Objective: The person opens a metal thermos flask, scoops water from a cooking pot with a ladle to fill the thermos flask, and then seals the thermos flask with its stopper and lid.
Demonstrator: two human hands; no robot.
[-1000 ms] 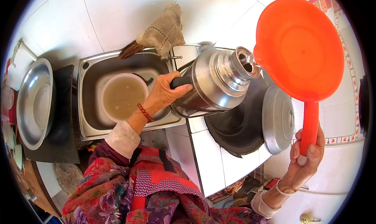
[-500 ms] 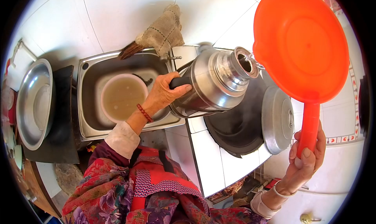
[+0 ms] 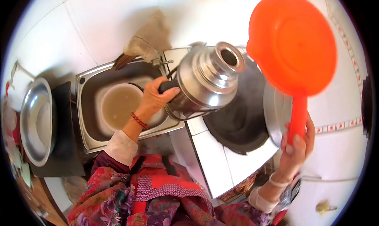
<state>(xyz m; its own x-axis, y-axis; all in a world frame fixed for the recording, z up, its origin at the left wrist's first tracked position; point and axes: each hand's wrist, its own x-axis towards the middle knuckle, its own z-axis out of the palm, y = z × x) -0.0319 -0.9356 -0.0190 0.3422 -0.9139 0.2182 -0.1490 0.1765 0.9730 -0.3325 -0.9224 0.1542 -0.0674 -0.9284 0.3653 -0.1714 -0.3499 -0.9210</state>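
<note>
My left hand [image 3: 151, 100] is closed around the black handle of a silver metal thermos flask [image 3: 203, 87]. The flask leans right, its uncapped mouth pointing up and toward the dipper. In my right hand [image 3: 297, 150] is the handle of an orange-red plastic water dipper [image 3: 293, 48], raised to the right of the flask with its round underside facing me. What lies inside the dipper is hidden. Below the two sits a large dark wok [image 3: 244, 119] set into the white-tiled stove top [image 3: 211, 159], with a grey metal lid [image 3: 272, 111] at its right, partly covered by the dipper.
Left of the stove, a steel sink [image 3: 81, 107] holds a pale pink basin [image 3: 103, 111] of cloudy water. A cloth-covered tap [image 3: 148, 40] rises behind it. A wide metal basin [image 3: 27, 125] leans at the far left. White tiled wall [image 3: 94, 24] stands behind.
The water stream between flask and dipper no longer shows. The flask has tipped more upright and shifted left; the dipper has also moved left, and the view has turned slightly.
</note>
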